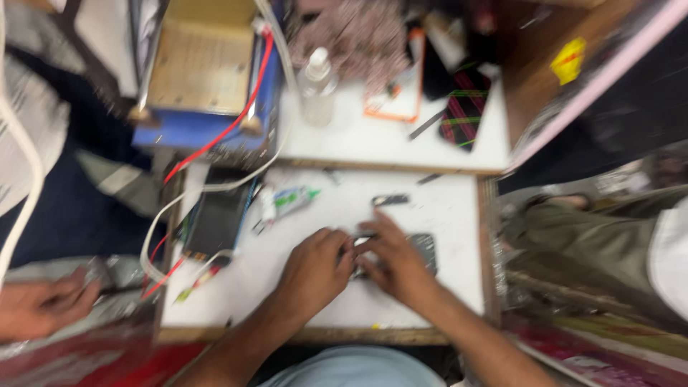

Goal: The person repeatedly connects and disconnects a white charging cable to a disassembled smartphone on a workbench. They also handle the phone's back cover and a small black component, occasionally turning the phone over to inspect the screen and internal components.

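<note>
The view is blurred. Both my hands meet over a small dark flat device lying on a white work board. My left hand has its fingers curled at the device's left edge. My right hand lies on top of the device, fingers pointing left and pressing on it. Most of the device is hidden under my hands. A small dark part lies just beyond my fingers.
A black phone-like slab with red and white wires lies at the board's left. A glue tube, a clear bottle, a blue-framed machine and tools stand behind. Another person's hand is at far left.
</note>
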